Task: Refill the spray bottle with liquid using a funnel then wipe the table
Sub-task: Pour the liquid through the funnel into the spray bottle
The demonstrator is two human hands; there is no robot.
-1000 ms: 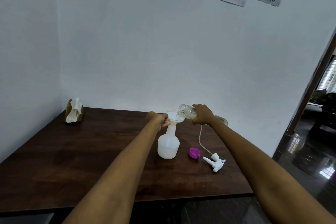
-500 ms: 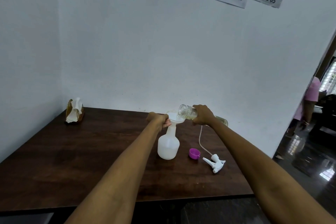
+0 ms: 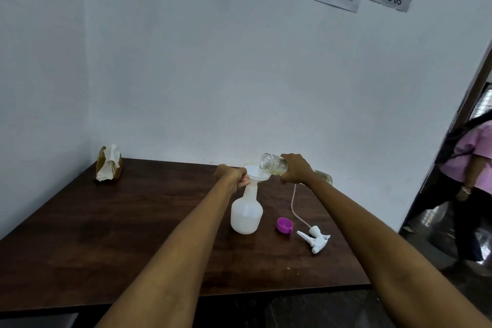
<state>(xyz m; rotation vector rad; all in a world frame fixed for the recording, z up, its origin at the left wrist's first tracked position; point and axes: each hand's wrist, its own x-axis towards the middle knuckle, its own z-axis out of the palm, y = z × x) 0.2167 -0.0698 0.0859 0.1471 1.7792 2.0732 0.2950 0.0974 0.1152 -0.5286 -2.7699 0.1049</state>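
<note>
A white spray bottle (image 3: 246, 212) stands upright on the dark wooden table (image 3: 106, 234) with a white funnel (image 3: 255, 172) in its neck. My left hand (image 3: 233, 176) grips the funnel's left rim. My right hand (image 3: 296, 169) holds a clear bottle of yellowish liquid (image 3: 274, 164) tipped on its side, its open mouth over the funnel, with liquid running in. The bottle's base shows behind my right wrist. The white trigger sprayer head (image 3: 316, 239) with its thin tube lies on the table to the right, next to a purple cap (image 3: 284, 225).
A brown pack of white tissues (image 3: 109, 165) sits in the table's far left corner by the walls. A person in a pink top (image 3: 468, 168) walks through the doorway at the right. Paper notices hang on the wall above.
Both hands and the tipped bottle stay almost still over the funnel. The person in pink has come further into view at the doorway.
</note>
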